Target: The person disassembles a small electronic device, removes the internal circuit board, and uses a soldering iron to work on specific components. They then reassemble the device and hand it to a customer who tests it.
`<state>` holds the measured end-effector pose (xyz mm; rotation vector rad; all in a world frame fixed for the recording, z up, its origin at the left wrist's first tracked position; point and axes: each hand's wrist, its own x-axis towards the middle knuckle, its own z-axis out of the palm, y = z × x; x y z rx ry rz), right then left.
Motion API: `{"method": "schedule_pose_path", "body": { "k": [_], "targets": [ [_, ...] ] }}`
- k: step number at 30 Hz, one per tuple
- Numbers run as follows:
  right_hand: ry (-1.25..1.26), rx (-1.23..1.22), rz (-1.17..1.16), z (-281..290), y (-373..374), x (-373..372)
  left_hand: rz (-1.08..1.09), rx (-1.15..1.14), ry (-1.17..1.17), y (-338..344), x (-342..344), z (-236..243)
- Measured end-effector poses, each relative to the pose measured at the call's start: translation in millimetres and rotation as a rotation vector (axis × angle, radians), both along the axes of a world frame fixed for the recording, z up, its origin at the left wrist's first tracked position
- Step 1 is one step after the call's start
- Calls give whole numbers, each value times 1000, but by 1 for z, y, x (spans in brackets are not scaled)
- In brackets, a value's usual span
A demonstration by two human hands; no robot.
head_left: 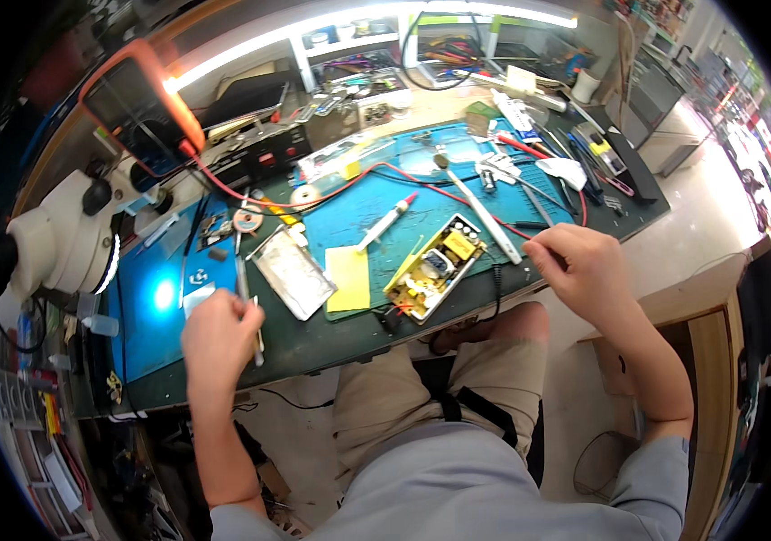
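My left hand (pixel 223 335) is closed at the left front of the bench, beside a slim pale tool (pixel 257 347); whatever it may hold is hidden. My right hand (pixel 575 270) is also closed, at the right front edge by a thin grey tool (pixel 537 203); its grip is hidden. Between them lie an open power supply with exposed circuit board (pixel 435 269), a yellow paper pad (pixel 348 278), a silver metal cover (pixel 293 270), a syringe (pixel 387 221) with a red tip and a long white-handled brush (pixel 485 212).
A white microscope (pixel 56 234) stands at left over a lit blue mat (pixel 142 334). An orange-cased meter (pixel 140 99) with red leads is at back left. Hand tools (pixel 575 153) crowd the right. A wooden cabinet (pixel 706 361) stands beside my right arm.
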<state>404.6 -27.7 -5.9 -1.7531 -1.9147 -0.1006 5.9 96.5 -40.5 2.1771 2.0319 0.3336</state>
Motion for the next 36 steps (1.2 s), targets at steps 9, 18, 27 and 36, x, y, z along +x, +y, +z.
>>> {"method": "schedule_pose_path", "body": {
  "k": [9, 18, 27, 36],
  "targets": [
    [277, -139, 355, 0, -36, -55, -148, -430, -1181, -104, 16, 30],
    [400, -303, 493, -10, -44, -72, -765, -341, -1028, -101, 112, -19],
    [-94, -104, 46, 1, -19, -59, -620, 287, -417, -60, 133, -40],
    [-420, -259, -3, 16, -1, -74, -580, 201, -496, -53, 146, -46]
  ]
}}
